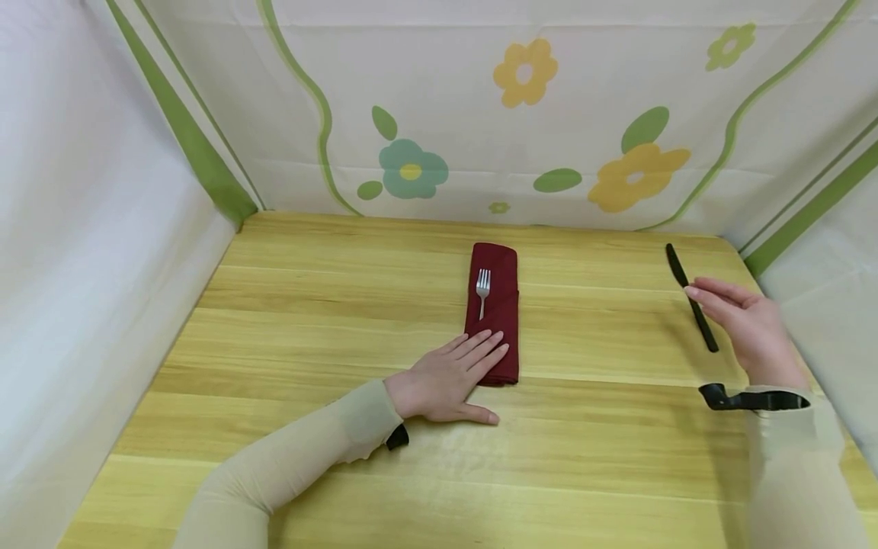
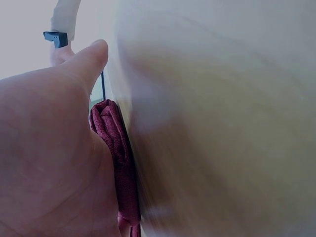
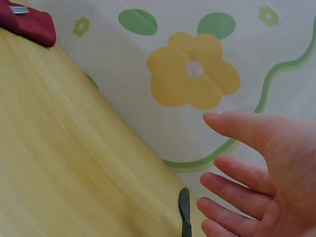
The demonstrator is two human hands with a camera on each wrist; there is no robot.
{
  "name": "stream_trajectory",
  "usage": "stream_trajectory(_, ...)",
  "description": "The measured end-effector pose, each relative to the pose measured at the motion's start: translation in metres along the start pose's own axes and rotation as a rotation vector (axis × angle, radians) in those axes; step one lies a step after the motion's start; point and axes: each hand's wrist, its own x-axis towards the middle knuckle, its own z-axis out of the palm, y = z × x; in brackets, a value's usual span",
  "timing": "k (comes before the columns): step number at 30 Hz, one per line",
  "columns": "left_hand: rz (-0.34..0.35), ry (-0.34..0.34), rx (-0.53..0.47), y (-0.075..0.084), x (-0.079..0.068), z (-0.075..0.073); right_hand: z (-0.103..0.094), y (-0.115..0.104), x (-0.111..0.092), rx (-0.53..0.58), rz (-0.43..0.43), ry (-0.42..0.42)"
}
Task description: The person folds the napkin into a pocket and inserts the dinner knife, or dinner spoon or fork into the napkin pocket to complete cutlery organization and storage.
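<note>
A folded dark red napkin (image 1: pixel 504 313) lies lengthwise on the wooden table, with a silver fork (image 1: pixel 483 288) on it, tines pointing away. My left hand (image 1: pixel 456 374) rests flat on the napkin's near part, fingers straight and spread, covering the area below the fork. In the left wrist view the napkin's folded edge (image 2: pixel 121 163) shows beside the palm. At the right, a black table knife (image 1: pixel 700 320) lies on the table. Over it hovers my right hand (image 1: pixel 751 324), fingers loosely bent and holding nothing; the right wrist view shows the knife (image 3: pixel 184 210) apart from the fingertips.
The light wooden table (image 1: pixel 309 305) ends at a white cloth wall (image 1: pixel 453 91) with printed flowers at the back. More white cloth (image 1: pixel 103 191) with green bands encloses the left and right sides. Each wrist wears a black strap (image 1: pixel 754 400).
</note>
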Motion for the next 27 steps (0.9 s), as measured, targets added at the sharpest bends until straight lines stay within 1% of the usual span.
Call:
stream_trajectory(8, 0.006, 0.010, 0.008, -0.002, 0.003, 0.006, -0.010, 0.015, 0.001, -0.084, 0.048, 0.072)
stream_trajectory(11, 0.007, 0.008, 0.011, -0.003, 0.004, 0.007, -0.015, 0.020, 0.005, -0.018, 0.060, 0.089)
stream_trajectory(15, 0.009, 0.016, 0.015, -0.005, 0.004, 0.009, -0.022, 0.026, 0.012, 0.053, 0.071, 0.086)
stream_trajectory(17, 0.010, 0.018, 0.015, -0.005, 0.004, 0.010, -0.024, 0.028, 0.015, 0.070, 0.079, 0.081)
stream_trajectory(20, 0.011, 0.018, 0.015, -0.005, 0.004, 0.009, -0.027, 0.027, 0.021, 0.059, 0.090, 0.070)
stream_trajectory(24, 0.009, 0.011, 0.010, -0.005, 0.004, 0.008, -0.029, 0.022, 0.028, -0.008, 0.116, 0.046)
stream_trajectory(27, 0.007, 0.007, 0.006, -0.006, 0.004, 0.010, -0.027, 0.018, 0.033, -0.125, 0.136, 0.023)
